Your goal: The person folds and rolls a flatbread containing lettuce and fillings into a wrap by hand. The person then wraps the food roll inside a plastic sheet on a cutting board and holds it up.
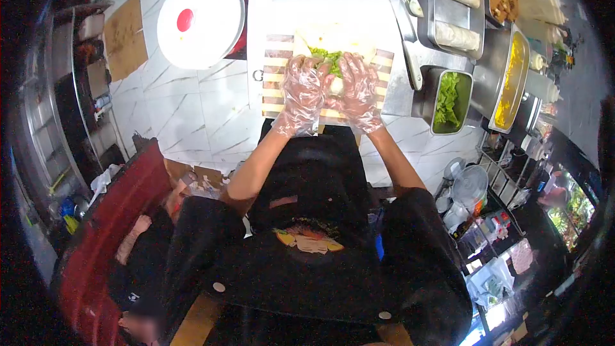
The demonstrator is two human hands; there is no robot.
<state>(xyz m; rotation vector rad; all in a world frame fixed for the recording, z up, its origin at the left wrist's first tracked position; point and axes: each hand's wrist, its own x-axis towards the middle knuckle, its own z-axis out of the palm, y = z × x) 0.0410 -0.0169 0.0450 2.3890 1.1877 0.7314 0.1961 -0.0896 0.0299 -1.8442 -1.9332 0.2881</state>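
Observation:
Both my hands wear clear plastic gloves and work side by side on a flat tortilla (349, 37) with green lettuce (330, 59) in its middle. My left hand (302, 86) curls its fingers over the left part of the wrap. On the other side, my right hand (360, 86) grips the right part in the same way. A small pale piece shows between the two thumbs. Beneath lies a striped board (274, 101) at the near edge of the metal table. My palms and fingers hide the wrap's near edge.
A knife (411, 64) lies right of the board. Beyond it stand a metal tray (439, 25) with rolled wraps, a lettuce container (434, 115) and a yellow-filled pan (510, 80). A white round lid (205, 25) is at left. Another person's arm (133, 238) shows lower left.

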